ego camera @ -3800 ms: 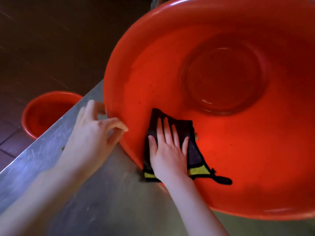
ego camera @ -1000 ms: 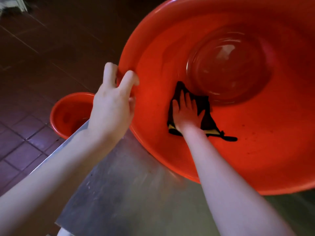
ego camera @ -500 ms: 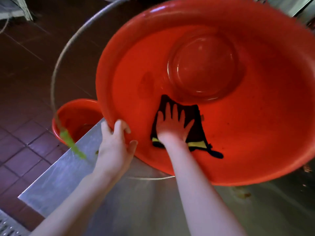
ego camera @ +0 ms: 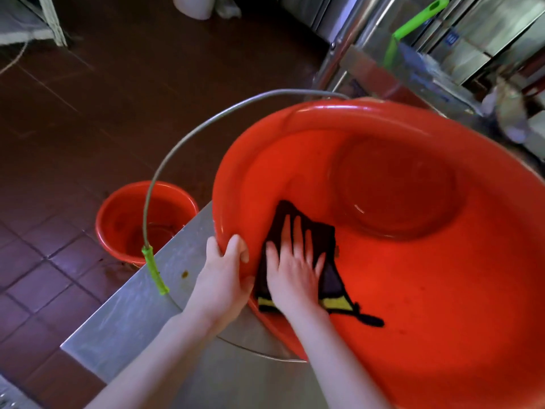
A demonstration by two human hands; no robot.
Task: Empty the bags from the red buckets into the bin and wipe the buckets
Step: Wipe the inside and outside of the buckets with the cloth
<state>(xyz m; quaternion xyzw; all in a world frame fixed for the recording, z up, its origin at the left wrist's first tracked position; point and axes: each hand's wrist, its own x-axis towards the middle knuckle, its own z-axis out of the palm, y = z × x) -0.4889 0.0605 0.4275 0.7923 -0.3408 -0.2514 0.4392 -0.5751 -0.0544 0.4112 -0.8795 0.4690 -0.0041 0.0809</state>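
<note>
A large red bucket (ego camera: 427,290) lies tilted on a steel table (ego camera: 141,317), its mouth toward me. My left hand (ego camera: 221,278) grips its near-left rim, fingers curled over the edge. Inside, my right hand (ego camera: 293,271) presses flat, fingers spread, on a dark cloth with a yellow stripe (ego camera: 330,293) against the inner wall. The bucket's wire handle with a green grip (ego camera: 154,270) arcs out to the left. A second, smaller red bucket (ego camera: 129,222) stands on the floor beside the table's corner.
The table's left edge and corner drop to a dark tiled floor (ego camera: 44,261). Steel cabinets and a green-handled tool (ego camera: 413,25) stand at the back right. A small brown spot (ego camera: 185,273) sits on the table near the handle.
The view has pulled back and shifted, and the wire handle now hangs over the table. My left hand has slid along the rim closer to my right, which still presses the cloth inside.
</note>
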